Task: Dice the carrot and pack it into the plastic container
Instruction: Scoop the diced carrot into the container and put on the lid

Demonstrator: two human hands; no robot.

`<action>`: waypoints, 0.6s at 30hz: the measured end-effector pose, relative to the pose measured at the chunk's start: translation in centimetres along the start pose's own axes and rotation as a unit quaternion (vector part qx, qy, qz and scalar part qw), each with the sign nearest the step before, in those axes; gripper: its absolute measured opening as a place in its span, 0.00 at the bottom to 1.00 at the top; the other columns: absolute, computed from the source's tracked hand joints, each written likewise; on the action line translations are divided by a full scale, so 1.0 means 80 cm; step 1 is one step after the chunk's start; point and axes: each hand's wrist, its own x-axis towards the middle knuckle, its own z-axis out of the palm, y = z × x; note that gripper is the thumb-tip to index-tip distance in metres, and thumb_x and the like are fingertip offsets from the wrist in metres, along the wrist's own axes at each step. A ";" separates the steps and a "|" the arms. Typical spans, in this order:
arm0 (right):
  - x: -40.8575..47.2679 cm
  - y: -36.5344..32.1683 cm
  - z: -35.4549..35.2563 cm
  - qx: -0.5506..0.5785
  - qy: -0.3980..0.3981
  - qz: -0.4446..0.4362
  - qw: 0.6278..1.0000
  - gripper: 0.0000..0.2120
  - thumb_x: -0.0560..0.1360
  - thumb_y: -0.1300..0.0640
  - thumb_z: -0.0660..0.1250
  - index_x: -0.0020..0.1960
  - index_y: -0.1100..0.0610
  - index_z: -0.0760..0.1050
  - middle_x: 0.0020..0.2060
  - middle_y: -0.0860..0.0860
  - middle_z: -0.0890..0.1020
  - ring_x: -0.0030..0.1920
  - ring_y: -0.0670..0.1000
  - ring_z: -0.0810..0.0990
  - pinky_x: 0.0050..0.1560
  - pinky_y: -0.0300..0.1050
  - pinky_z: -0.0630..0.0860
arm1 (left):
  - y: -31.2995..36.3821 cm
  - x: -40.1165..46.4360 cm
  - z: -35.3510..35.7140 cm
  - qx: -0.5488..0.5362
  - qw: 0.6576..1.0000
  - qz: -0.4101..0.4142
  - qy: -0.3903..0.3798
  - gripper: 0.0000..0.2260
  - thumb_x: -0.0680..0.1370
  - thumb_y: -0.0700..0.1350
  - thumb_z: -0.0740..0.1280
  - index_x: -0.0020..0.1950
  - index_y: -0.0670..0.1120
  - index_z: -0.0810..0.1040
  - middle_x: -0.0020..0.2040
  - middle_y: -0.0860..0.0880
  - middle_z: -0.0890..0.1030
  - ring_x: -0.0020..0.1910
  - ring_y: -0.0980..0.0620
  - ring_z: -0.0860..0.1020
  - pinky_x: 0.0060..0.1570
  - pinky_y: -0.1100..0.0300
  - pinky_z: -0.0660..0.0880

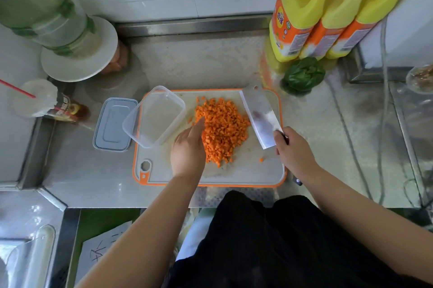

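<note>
A heap of diced carrot (222,128) lies in the middle of the white, orange-rimmed cutting board (246,170). My left hand (188,149) rests on edge against the heap's left side, fingers straight. My right hand (294,151) grips the handle of a cleaver (261,116), whose blade lies at a slant along the heap's right side. The empty clear plastic container (155,116) sits tilted on the board's left edge. Its grey lid (114,124) lies flat on the counter just to the left. One stray carrot cube (261,159) lies near the cleaver's heel.
Three yellow bottles (323,13) stand at the back right with a green leafy vegetable (303,75) in front. A plate and a green-lidded jar (70,29) are at the back left, and a cup with a red straw (38,97). Cables (384,123) run along the right.
</note>
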 end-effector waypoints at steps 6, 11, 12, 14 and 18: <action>0.019 0.003 0.010 -0.019 0.003 0.025 1.000 0.16 0.80 0.48 0.55 0.35 0.52 0.65 0.33 0.56 0.77 0.34 0.57 0.75 0.38 0.53 0.73 | 0.005 0.004 0.016 -0.014 0.991 -0.071 -0.109 0.27 0.84 0.50 0.56 0.81 0.47 0.51 0.81 0.47 0.50 0.79 0.48 0.52 0.74 0.50 0.55; 0.020 -0.014 0.026 0.008 -0.038 0.037 0.999 0.17 0.80 0.47 0.55 0.37 0.55 0.68 0.31 0.58 0.77 0.29 0.56 0.75 0.35 0.55 0.75 | 0.002 0.003 0.031 -0.029 0.974 -0.120 -0.191 0.32 0.83 0.58 0.51 0.81 0.47 0.41 0.81 0.50 0.42 0.79 0.52 0.43 0.76 0.53 0.44; 0.019 -0.018 0.032 0.018 -0.050 0.041 0.998 0.17 0.80 0.48 0.55 0.38 0.57 0.68 0.30 0.57 0.77 0.28 0.55 0.76 0.34 0.53 0.75 | 0.002 0.003 0.031 -0.039 0.973 -0.123 -0.191 0.31 0.83 0.57 0.51 0.81 0.46 0.41 0.81 0.50 0.42 0.79 0.52 0.43 0.76 0.55 0.43; 0.015 -0.027 0.043 0.033 -0.076 0.046 0.996 0.17 0.81 0.49 0.55 0.42 0.60 0.70 0.29 0.56 0.78 0.25 0.53 0.74 0.31 0.50 0.73 | 0.004 0.004 0.029 -0.051 0.971 -0.130 -0.193 0.31 0.84 0.57 0.51 0.81 0.46 0.41 0.81 0.50 0.43 0.79 0.53 0.43 0.75 0.58 0.42; 0.010 -0.043 0.054 0.065 -0.116 0.059 0.989 0.16 0.82 0.51 0.54 0.49 0.63 0.71 0.32 0.59 0.79 0.19 0.46 0.69 0.22 0.39 0.67 | 0.003 0.007 0.022 -0.058 0.967 -0.125 -0.214 0.30 0.84 0.56 0.50 0.80 0.46 0.41 0.81 0.50 0.42 0.79 0.54 0.42 0.74 0.60 0.41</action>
